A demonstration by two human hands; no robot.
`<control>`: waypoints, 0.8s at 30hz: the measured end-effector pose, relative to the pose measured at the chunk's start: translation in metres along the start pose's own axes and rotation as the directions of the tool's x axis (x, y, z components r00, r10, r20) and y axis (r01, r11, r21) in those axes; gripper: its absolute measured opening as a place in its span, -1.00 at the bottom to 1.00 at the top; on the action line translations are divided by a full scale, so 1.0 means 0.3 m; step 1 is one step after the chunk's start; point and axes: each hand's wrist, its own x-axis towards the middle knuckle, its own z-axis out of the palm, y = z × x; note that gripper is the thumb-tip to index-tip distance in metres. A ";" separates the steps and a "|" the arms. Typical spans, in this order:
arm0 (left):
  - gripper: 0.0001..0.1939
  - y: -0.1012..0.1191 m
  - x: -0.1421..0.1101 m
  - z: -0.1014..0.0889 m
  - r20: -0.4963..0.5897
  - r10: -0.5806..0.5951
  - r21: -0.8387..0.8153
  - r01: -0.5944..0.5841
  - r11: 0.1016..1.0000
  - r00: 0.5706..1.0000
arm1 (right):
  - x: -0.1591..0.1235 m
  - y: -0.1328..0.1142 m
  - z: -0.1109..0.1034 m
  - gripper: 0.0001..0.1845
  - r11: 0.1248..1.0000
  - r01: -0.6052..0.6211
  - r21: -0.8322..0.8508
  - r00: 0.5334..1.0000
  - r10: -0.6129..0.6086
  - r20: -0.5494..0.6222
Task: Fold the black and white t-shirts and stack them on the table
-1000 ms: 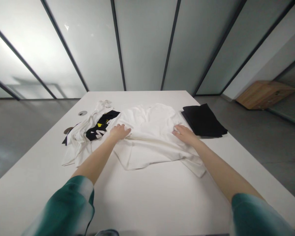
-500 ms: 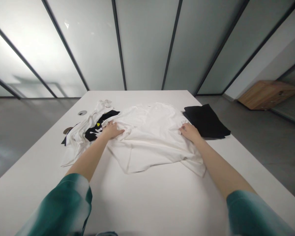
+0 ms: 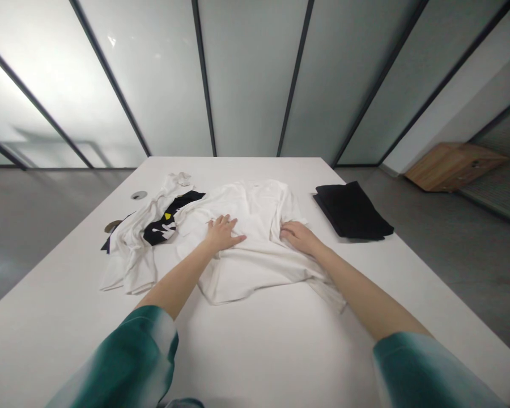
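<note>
A white T-shirt lies spread and rumpled across the middle of the white table. My left hand rests flat on its left half, fingers spread apart. On the shirt's right side my right hand has its fingers curled over a gathered fold of the fabric; the fingertips are partly hidden in it. Along that side the cloth is bunched in upright creases, and its lower right corner trails under my right forearm.
Left of the shirt lies a crumpled white garment with a black printed cloth beside it. A grey disc is set in the table. Folded black cloth lies at right. A wooden cabinet stands beyond.
Both hands have moved inward: my left hand slid right onto the shirt and flattened, while my right hand drew the shirt's right side leftward, away from the black cloth.
</note>
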 end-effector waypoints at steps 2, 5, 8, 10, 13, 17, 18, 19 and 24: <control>-0.17 -0.029 -0.014 0.001 0.021 -0.004 0.011 0.004 1.000 1.000 | 0.002 0.028 -0.033 -0.65 0.984 -0.175 -0.039 0.983 0.173 -0.065; -0.14 -0.060 -0.034 -0.006 0.045 -0.001 0.012 0.000 1.000 0.999 | 0.011 0.078 -0.082 -0.61 0.880 -0.451 -0.150 0.878 0.407 -0.252; -0.14 -0.072 -0.043 -0.005 0.046 -0.002 0.001 0.002 1.000 0.999 | 0.025 0.120 -0.109 -0.43 0.742 -0.630 -0.229 0.776 0.589 -0.224; -0.15 -0.073 -0.045 0.001 0.040 -0.010 -0.008 0.010 1.000 0.999 | 0.040 0.143 -0.115 -0.36 0.683 -0.683 -0.259 0.726 0.674 -0.138; -0.17 -0.072 -0.047 0.012 0.024 -0.023 -0.021 0.023 1.000 0.999 | 0.075 0.179 -0.126 -0.52 0.674 -0.706 -0.218 0.697 0.716 -0.044; -0.17 -0.069 -0.052 0.017 0.012 -0.030 -0.024 0.030 0.999 0.999 | 0.131 0.228 -0.186 -0.76 0.691 -0.719 -0.073 0.692 0.721 0.017; -0.17 -0.069 -0.053 0.018 0.011 -0.031 -0.024 0.031 0.999 0.999 | 0.141 0.242 -0.213 -0.78 0.688 -0.724 -0.052 0.689 0.725 0.016; -0.17 -0.069 -0.054 0.018 0.010 -0.031 -0.024 0.031 0.999 0.999 | 0.148 0.258 -0.244 -0.79 0.677 -0.736 -0.025 0.677 0.736 0.003; -0.14 -0.069 -0.054 0.014 0.014 -0.021 -0.022 0.021 1.000 1.000 | 0.125 0.375 -0.413 -0.72 0.565 -0.795 0.219 0.516 0.821 -0.243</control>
